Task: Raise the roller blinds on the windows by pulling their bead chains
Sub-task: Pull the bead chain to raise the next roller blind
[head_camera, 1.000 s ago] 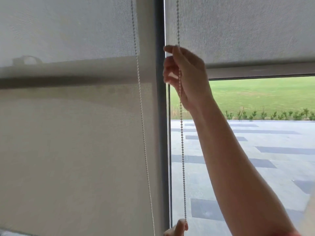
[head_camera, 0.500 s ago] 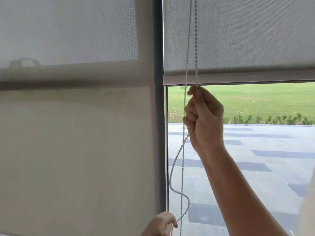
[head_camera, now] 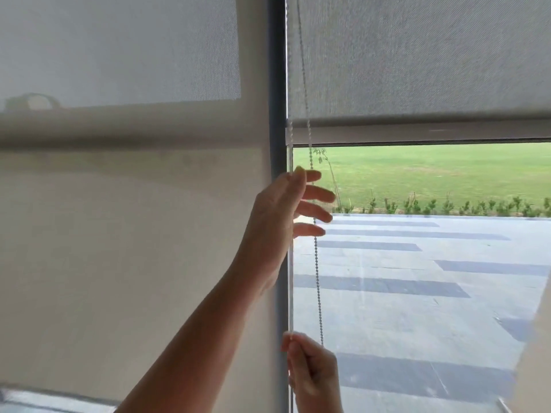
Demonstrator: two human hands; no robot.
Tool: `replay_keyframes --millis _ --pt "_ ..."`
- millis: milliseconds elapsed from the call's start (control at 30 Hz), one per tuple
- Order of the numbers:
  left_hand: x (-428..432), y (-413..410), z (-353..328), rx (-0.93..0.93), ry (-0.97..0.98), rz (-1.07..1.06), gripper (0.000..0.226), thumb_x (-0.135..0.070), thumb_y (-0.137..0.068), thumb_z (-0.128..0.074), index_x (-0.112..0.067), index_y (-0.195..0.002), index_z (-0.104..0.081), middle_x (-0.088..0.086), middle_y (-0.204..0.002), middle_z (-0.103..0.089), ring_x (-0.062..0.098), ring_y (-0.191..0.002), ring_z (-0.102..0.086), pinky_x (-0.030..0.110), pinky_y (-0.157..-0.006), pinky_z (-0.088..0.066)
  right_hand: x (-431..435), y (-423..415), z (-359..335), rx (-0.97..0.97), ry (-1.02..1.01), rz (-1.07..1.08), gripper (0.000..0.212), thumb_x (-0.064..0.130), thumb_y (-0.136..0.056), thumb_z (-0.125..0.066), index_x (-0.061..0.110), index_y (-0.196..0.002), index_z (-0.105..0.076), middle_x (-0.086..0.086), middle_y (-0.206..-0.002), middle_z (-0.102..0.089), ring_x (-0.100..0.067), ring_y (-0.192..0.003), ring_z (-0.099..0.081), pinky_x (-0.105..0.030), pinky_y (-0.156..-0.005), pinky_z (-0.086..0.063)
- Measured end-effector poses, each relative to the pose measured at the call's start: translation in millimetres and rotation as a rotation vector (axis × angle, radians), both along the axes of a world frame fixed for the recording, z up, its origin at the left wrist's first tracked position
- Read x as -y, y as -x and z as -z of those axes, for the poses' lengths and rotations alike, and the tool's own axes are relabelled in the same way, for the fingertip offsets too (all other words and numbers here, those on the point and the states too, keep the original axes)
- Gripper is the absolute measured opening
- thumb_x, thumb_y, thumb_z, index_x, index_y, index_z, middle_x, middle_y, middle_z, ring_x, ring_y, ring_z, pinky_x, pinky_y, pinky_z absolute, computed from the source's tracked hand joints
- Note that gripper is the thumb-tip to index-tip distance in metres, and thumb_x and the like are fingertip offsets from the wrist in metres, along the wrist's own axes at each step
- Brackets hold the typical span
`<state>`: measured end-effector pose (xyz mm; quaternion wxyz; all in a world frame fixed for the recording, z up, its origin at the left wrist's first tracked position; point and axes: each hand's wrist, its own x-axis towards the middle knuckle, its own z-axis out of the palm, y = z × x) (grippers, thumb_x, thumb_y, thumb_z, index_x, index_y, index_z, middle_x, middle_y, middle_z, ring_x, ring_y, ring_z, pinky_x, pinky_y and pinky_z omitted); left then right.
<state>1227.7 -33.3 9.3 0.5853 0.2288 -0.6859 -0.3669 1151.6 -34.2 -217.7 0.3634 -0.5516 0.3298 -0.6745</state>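
Note:
The right window's grey roller blind [head_camera: 417,55] hangs with its bottom bar [head_camera: 432,132] about a third of the way down the glass. Its bead chain [head_camera: 317,278] drops in two strands beside the dark window frame [head_camera: 277,84]. My left hand [head_camera: 283,216] is raised beside the chain just below the bar, fingers spread, and one strand passes by the fingers. My right hand [head_camera: 311,371] is low, fist closed on the chain. The left window's blind [head_camera: 119,234] is almost fully down.
Through the uncovered glass I see a paved terrace [head_camera: 417,293], a low hedge and a lawn [head_camera: 432,174]. A strip of light shows under the left blind's bottom edge [head_camera: 53,396]. A pale edge, perhaps fabric, crosses the lower right corner [head_camera: 533,338].
My right hand has pulled the chain down from bar height to the bottom of view. My left hand has let go low down and risen, open, to just below the bar.

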Motion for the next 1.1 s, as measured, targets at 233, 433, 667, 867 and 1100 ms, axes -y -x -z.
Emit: replay_keyframes --millis 233,433,667,867,1100 --pt "24 -23 -89 -0.228 0.021 -0.112 0.023 -0.030 -0.101 -0.042 -0.016 -0.097 -0.059 -0.006 -0.067 -0.048 0.003 -0.047 -0.035 0.020 -0.041 -0.024 11 -11 66 -0.196 -0.125 -0.107 0.030 0.018 -0.083 -0.051 0.030 -0.061 -0.067 0.006 -0.040 -0.045 -0.006 -0.040 -0.037 -0.018 -0.044 -0.026" --pt "48 -17 -80 -0.396 0.332 -0.422 0.036 -0.010 -0.097 -0.033 -0.023 -0.067 -0.048 -0.010 -0.053 -0.034 0.007 -0.046 -0.026 0.024 -0.046 -0.022 55 -1 56 -0.465 -0.272 -0.223 0.025 0.014 -0.086 -0.050 0.025 -0.080 -0.072 0.010 -0.050 -0.054 -0.003 -0.044 -0.045 -0.018 -0.046 -0.035" --pt "37 -3 -66 -0.355 0.391 -0.361 0.038 -0.011 -0.097 -0.029 -0.029 -0.065 -0.038 -0.021 -0.052 -0.036 0.000 -0.051 -0.032 0.017 -0.052 -0.026 99 4 -177 -0.149 -0.033 -0.376 0.035 0.026 -0.095 -0.043 0.019 -0.129 -0.050 -0.003 -0.116 -0.065 -0.015 -0.110 -0.061 -0.042 -0.096 -0.047" --pt "59 2 -65 -0.292 0.399 -0.421 0.036 -0.010 -0.095 -0.031 -0.027 -0.064 -0.039 -0.015 -0.051 -0.036 0.002 -0.049 -0.032 0.020 -0.051 -0.027 59 -1 -393 0.044 0.401 -0.541 0.031 0.017 -0.101 -0.034 -0.002 -0.108 -0.058 -0.023 -0.103 -0.070 -0.029 -0.090 -0.071 -0.038 -0.074 -0.056" --pt "62 20 -37 -0.220 0.469 -0.534 0.040 0.001 -0.096 -0.033 -0.023 -0.064 -0.039 -0.012 -0.053 -0.035 0.003 -0.047 -0.032 0.018 -0.050 -0.027 54 -16 -399 0.257 0.406 -0.375 0.034 -0.006 -0.090 -0.032 0.008 -0.070 -0.055 0.006 -0.043 -0.041 -0.003 -0.033 -0.023 -0.017 -0.031 -0.018"
